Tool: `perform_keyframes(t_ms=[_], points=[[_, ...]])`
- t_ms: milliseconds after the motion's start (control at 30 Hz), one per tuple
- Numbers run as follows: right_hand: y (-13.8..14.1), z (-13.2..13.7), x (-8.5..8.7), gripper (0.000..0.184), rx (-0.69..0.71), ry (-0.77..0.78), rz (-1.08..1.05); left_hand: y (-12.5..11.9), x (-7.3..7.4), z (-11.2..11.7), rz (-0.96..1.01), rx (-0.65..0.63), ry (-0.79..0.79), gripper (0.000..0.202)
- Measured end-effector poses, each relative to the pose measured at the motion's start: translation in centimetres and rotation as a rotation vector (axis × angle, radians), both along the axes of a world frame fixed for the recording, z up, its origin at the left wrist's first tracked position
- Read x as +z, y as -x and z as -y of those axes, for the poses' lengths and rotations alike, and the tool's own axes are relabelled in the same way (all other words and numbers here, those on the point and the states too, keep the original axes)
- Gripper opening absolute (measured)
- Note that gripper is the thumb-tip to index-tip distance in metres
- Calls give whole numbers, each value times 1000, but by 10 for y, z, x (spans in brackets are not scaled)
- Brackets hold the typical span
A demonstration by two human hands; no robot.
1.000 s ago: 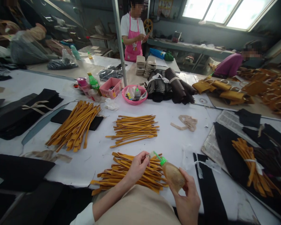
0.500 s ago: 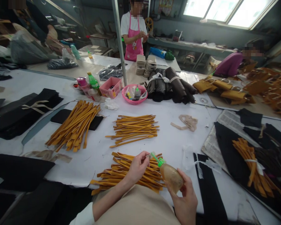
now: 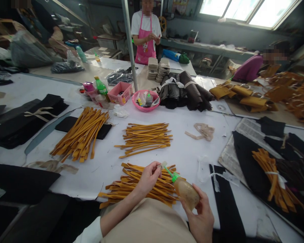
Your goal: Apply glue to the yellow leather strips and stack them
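My right hand point(image 3: 201, 216) is wrapped round a squeeze bottle point(image 3: 186, 194) of amber liquid, tilted with its green nozzle towards my left hand. A small pale piece point(image 3: 163, 165) is pinched between the fingertips of my left hand point(image 3: 150, 177), close to the nozzle tip; I cannot tell whether they touch. Both hands are above a spread of mustard-brown leather straps point(image 3: 126, 187) at the table's near edge. Beyond them lies a second row of straps point(image 3: 147, 138). My left forearm hides some of the nearer straps.
A heap of straps point(image 3: 81, 135) lies at left, and a tied bundle point(image 3: 271, 172) at right. Black sheets point(image 3: 228, 199) flank my hands. Farther back are a pink basket point(image 3: 146, 107), a metal post point(image 3: 130, 50) and a person in a pink apron point(image 3: 145, 44).
The pale piece in my left hand now shows clear of the nozzle tip, a little apart or at its end. The bottle has barely moved; the view has shifted slightly.
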State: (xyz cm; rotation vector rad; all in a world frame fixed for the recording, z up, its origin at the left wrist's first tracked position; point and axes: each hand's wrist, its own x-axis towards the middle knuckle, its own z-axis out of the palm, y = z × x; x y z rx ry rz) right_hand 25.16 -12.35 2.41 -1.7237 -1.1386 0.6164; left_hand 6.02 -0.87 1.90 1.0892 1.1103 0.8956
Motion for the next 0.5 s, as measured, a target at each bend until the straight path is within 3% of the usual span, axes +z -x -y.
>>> perform_keyframes(t_ms=[200,367,500], points=[[2,-1,1,55,12,-5,-16,0,7,-1,26,14,38,33],[3,-6,2,57,-66,-35,-77,-1,6,-2,24,0,42,37],[9,-6,4,52,-24,-54,-139,-1,4,3,11,-24,52,43]])
